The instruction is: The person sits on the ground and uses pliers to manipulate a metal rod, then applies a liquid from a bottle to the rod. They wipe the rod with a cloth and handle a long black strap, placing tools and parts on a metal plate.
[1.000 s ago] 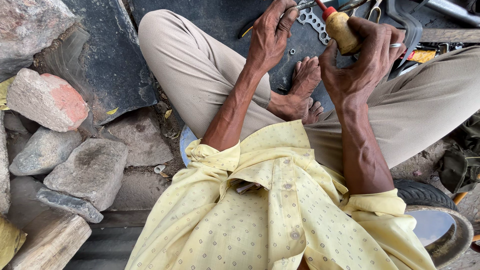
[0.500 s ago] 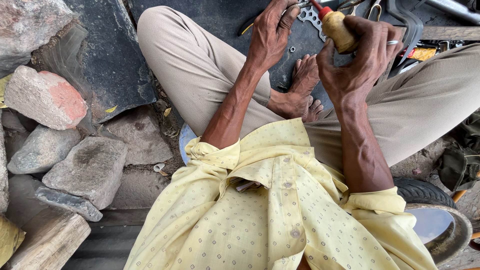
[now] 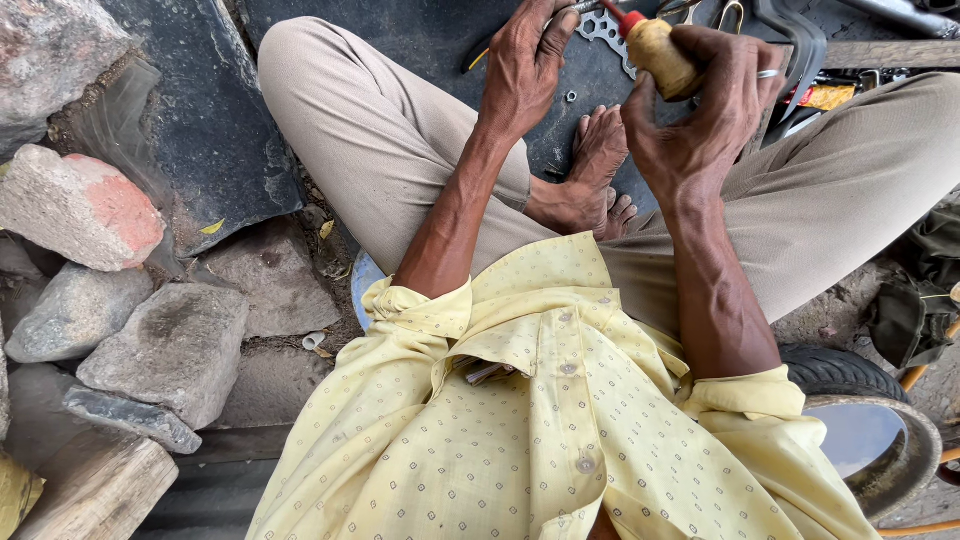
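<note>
My right hand point(image 3: 705, 110) grips the wooden handle of a screwdriver point(image 3: 655, 50) with a red collar, its shaft pointing up and left toward the top edge. My left hand point(image 3: 525, 60) is closed on a small metal part point(image 3: 585, 8) at the top edge, right by the screwdriver's tip. Just under the two hands, a toothed metal sprocket point(image 3: 603, 30) lies on a dark rubber mat point(image 3: 420, 45), with a small nut point(image 3: 571, 97) beside it. I sit cross-legged in beige trousers and a yellow shirt, one bare foot point(image 3: 590, 170) tucked below my hands.
Rough stones point(image 3: 85, 205) and a reddish brick lie piled at the left, with a wooden block point(image 3: 95, 490) at the bottom left. A tyre and metal rim point(image 3: 870, 440) sit at the lower right. Tools and a dark strap point(image 3: 800, 45) lie at the top right.
Both hands have shifted slightly upward toward the top edge, carrying the screwdriver and the small part with them. The grips stay the same.
</note>
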